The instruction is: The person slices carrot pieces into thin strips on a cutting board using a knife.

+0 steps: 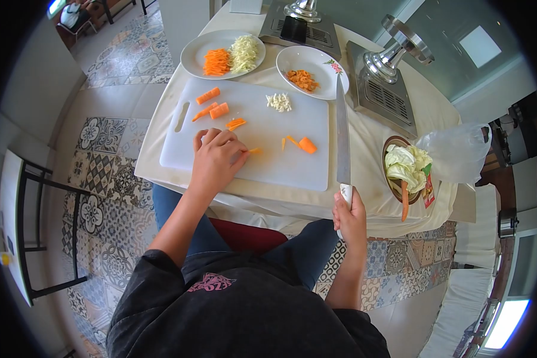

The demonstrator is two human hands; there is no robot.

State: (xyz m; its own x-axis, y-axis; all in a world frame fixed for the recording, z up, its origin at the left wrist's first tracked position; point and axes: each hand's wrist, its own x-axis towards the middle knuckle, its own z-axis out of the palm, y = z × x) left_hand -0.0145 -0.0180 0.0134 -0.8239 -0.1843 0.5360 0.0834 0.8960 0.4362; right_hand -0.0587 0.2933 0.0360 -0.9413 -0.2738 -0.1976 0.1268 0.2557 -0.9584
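My right hand (349, 218) is closed around the white handle of a kitchen knife (342, 131), whose long blade points away from me beside the board's right edge. On the white cutting board (268, 170), my left hand (218, 156) has its fingers bent and pinched at a small carrot strip (255, 150); only the strip's end shows. Cut carrot sticks (235, 124) lie just beyond these fingers. Thicker carrot pieces (219, 110) sit at the upper left. A carrot chunk (307, 145) with thin slivers is at the right, and chopped white bits (278, 102) lie near the far edge.
Behind the board stand a plate (188, 55) of shredded carrot and cabbage and a flowered bowl (322, 59) with orange pieces. Two metal stoves (380, 98) are at the back right. A brown bowl (389, 179) holds cabbage and a carrot, near a plastic bag (459, 149).
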